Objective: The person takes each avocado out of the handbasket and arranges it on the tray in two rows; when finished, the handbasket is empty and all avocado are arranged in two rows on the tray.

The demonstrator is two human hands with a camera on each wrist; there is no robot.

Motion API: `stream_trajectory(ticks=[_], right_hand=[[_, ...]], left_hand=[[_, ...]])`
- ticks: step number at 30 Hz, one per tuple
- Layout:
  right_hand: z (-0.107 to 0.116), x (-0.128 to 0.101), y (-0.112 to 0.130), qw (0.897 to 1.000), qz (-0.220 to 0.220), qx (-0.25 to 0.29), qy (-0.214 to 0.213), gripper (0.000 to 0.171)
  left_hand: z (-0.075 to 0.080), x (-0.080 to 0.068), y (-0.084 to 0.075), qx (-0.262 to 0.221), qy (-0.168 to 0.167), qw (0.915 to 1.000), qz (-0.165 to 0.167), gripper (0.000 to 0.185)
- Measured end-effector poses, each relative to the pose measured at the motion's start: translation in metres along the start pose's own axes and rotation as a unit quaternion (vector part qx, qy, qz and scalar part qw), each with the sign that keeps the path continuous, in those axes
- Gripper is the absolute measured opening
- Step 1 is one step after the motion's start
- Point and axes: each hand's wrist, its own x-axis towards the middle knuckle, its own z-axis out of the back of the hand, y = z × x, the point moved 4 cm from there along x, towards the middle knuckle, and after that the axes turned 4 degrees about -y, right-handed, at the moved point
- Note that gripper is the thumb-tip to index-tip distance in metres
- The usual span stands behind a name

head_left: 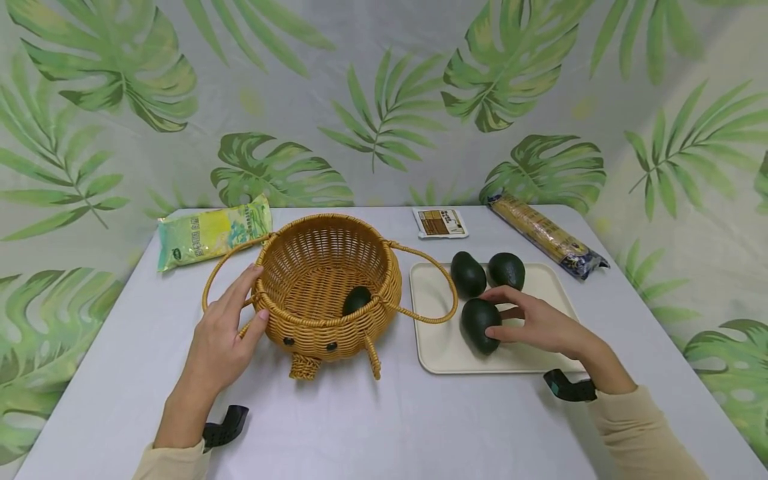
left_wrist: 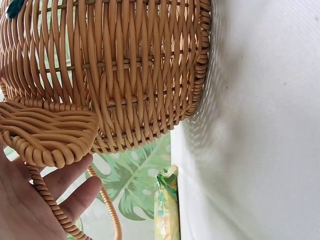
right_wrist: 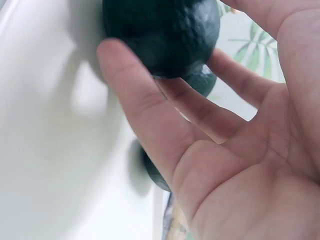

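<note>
- While the left hand (head_left: 219, 337) rests against the wicker basket (head_left: 327, 293) at its nine o'clock side, its fingers lie long and loose, with the thumb touching the woven wall and the fingertips near the thin hoop handle (head_left: 225, 267).
- From the left wrist view, the basket wall (left_wrist: 125, 70) fills most of the picture, a woven flap (left_wrist: 47, 132) sits just above the fingers (left_wrist: 75, 192), and the twisted handle cord (left_wrist: 50, 205) runs across the palm.
- On the right, the right hand (head_left: 540, 323) curls its fingers and thumb round the nearest avocado (head_left: 480, 325), which lies on the cream tray (head_left: 444, 347) at about seven o'clock of the tray's middle.
- In the right wrist view, that avocado (right_wrist: 162, 32) sits between thumb and fingers (right_wrist: 135, 105), with the white tray surface (right_wrist: 45, 150) below it.
- Two more avocados stand on the tray at twelve o'clock of the held one: one (head_left: 467, 273) close to the basket's right handle, the other (head_left: 507, 270) just beside it.
- Inside the basket a fourth avocado (head_left: 357, 299) lies against the wall at about four o'clock.
- Behind the basket, at ten o'clock, lies a yellow-green bag (head_left: 210, 230).
- At twelve o'clock of the tray lies a small flat packet (head_left: 440, 223), and at one o'clock a long thin packet (head_left: 549, 237) lies slantwise.
- Everything stands on a pale grey table (head_left: 390, 427) before a leaf-print backdrop (head_left: 384, 100).
</note>
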Motion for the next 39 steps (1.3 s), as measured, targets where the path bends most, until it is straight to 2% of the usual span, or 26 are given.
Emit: stream_trajectory(ticks=[5, 10, 17, 23, 31, 39], right_hand=[[0.008, -0.001, 0.005, 0.999, 0.013, -0.046, -0.011, 0.064], [0.023, 0.002, 0.019, 0.998, 0.031, -0.058, -0.019, 0.068], [0.048, 0.021, 0.076, 0.992, 0.088, -0.08, -0.04, 0.062], [0.058, 0.049, 0.123, 0.99, 0.128, -0.051, -0.04, 0.055], [0.044, 0.09, 0.165, 0.987, 0.157, -0.021, -0.01, 0.056], [0.017, 0.126, 0.198, 0.975, 0.216, -0.037, 0.048, 0.056]], left_hand=[[0.0, 0.001, 0.0, 0.0, 0.001, 1.0, -0.001, 0.063], [-0.001, 0.003, -0.001, -0.002, 0.001, 1.0, -0.01, 0.063], [-0.001, 0.003, -0.001, -0.001, 0.003, 0.9999, -0.012, 0.063], [-0.002, 0.002, -0.002, -0.002, 0.002, 0.9999, -0.013, 0.062], [-0.001, 0.001, 0.0, -0.002, 0.005, 1.0, 0.0, 0.063], [-0.001, 0.001, 0.0, -0.005, 0.0, 1.0, -0.002, 0.063]])
